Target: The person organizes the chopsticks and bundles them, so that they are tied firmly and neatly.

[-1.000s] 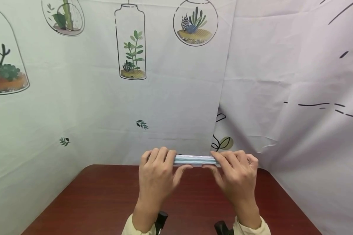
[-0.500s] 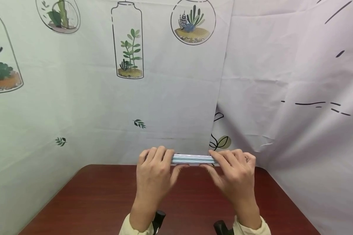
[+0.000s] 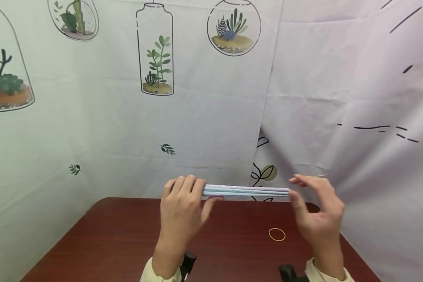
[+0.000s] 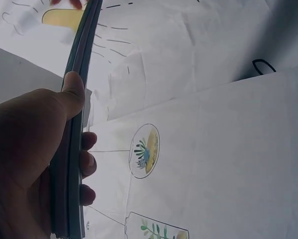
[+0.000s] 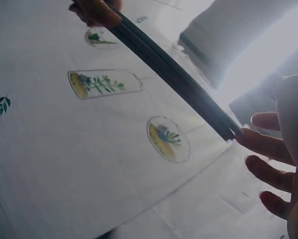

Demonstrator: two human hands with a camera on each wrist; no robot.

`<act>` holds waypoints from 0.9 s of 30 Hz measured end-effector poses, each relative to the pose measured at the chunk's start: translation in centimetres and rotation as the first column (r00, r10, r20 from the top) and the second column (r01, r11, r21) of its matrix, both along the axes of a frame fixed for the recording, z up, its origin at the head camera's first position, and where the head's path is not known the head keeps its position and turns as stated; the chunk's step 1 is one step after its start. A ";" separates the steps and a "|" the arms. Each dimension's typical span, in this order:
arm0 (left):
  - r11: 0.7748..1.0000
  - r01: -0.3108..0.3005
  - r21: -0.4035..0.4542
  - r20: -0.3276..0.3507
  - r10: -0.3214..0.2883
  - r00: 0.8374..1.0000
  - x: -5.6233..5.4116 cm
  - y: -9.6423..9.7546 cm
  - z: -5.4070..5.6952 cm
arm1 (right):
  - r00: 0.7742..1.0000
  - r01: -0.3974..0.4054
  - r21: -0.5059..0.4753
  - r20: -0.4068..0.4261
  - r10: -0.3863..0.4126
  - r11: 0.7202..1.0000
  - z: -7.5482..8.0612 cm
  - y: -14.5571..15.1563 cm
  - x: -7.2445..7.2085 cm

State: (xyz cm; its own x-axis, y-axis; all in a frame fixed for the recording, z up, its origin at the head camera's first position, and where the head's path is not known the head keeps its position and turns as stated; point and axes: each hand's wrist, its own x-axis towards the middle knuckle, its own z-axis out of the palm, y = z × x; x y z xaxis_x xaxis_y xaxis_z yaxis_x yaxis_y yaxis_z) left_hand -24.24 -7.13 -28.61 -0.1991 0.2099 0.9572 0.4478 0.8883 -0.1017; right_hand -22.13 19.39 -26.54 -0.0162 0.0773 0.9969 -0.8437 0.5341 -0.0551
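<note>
A long, narrow bundle of pastel blue and lilac strips (image 3: 246, 190) lies level in the air above the far edge of the table. My left hand (image 3: 183, 207) grips its left end, thumb on the near side and fingers curled over the far side. In the left wrist view the layered strips (image 4: 66, 199) run through that grip. At the free end is my right hand (image 3: 320, 207), its fingers spread and extended. One fingertip (image 5: 241, 137) is right at the bundle's tip in the right wrist view. A thin yellow rubber band (image 3: 277, 234) lies on the table near the right wrist.
The dark red wooden table (image 3: 232, 250) stretches below both hands. A white cloth backdrop (image 3: 211, 117) with printed plants in glass jars hangs behind and at the sides. Dark wrist camera mounts (image 3: 187, 264) stick out by the cuffs.
My right hand has let go of the bundle and moved right to its end, opening its fingers. More of the bundle shows, and the rubber band has come into view. The left hand keeps its grip.
</note>
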 end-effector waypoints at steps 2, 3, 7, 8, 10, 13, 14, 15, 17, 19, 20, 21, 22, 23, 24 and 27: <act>1.000 0.008 0.003 -0.009 -0.008 1.000 0.0 0.0 0.0 | 0.994 -0.018 -0.063 0.106 0.025 0.998 -0.4 1.6 -0.4; 1.000 0.012 0.006 -0.014 -0.012 1.000 -0.1 -0.1 0.1 | 0.985 -0.004 -0.074 0.172 0.017 0.997 -0.6 2.3 -0.7; 1.000 0.018 0.015 -0.024 -0.018 1.000 -0.1 -0.1 0.1 | 0.856 0.065 -0.006 0.514 -0.053 0.998 -2.2 4.8 -2.8; 1.000 0.019 0.017 -0.022 -0.018 1.000 -0.1 -0.1 0.1 | 0.808 0.060 0.013 0.586 -0.056 0.998 -2.7 5.3 -3.5; 1.000 0.021 0.019 -0.019 -0.021 1.000 0.0 -0.2 0.1 | 0.716 0.030 0.035 0.696 -0.046 0.999 -4.0 6.4 -5.2; 0.999 0.029 0.020 -0.016 -0.028 0.999 0.1 -0.3 0.2 | 0.596 0.010 0.071 0.800 -0.063 0.997 -6.6 8.1 -8.2; 0.999 0.030 0.019 -0.017 -0.030 0.999 0.1 -0.3 0.2 | 0.555 0.008 0.088 0.828 -0.078 0.996 -7.5 8.6 -9.2; 0.999 0.029 0.016 -0.020 -0.029 0.999 0.1 -0.3 0.2 | 0.511 0.009 0.119 0.853 -0.107 0.993 -8.5 9.0 -10.0; 0.999 0.029 0.014 -0.025 -0.029 0.999 0.2 -0.3 0.2 | 0.415 0.015 0.187 0.893 -0.177 0.982 -10.6 9.6 -11.3; 0.999 0.032 0.014 -0.030 -0.032 0.999 0.2 -0.3 0.2 | 0.318 0.011 0.238 0.920 -0.229 0.971 -12.5 10.0 -12.1; 0.999 0.033 0.014 -0.030 -0.032 0.999 0.2 -0.3 0.2 | 0.285 0.016 0.266 0.923 -0.259 0.964 -13.5 10.2 -12.5; 0.999 0.035 0.016 -0.030 -0.034 0.999 0.2 -0.2 0.2 | 0.250 0.024 0.290 0.925 -0.287 0.957 -14.5 10.3 -12.7; 0.999 0.039 0.019 -0.031 -0.039 0.999 0.3 -0.2 0.2 | 0.222 0.033 0.312 0.924 -0.311 0.950 -15.3 10.5 -13.0; 0.999 0.040 0.021 -0.032 -0.040 0.999 0.3 -0.2 0.2 | 0.199 0.039 0.331 0.922 -0.331 0.943 -16.1 10.6 -13.2; 0.999 0.041 0.022 -0.033 -0.040 0.999 0.3 -0.2 0.2 | 0.175 0.046 0.341 0.923 -0.344 0.939 -16.9 10.6 -13.3; 0.999 0.036 0.031 -0.037 -0.035 0.999 0.4 -0.2 0.2 | 0.124 0.070 0.355 0.924 -0.361 0.932 -18.5 10.7 -13.4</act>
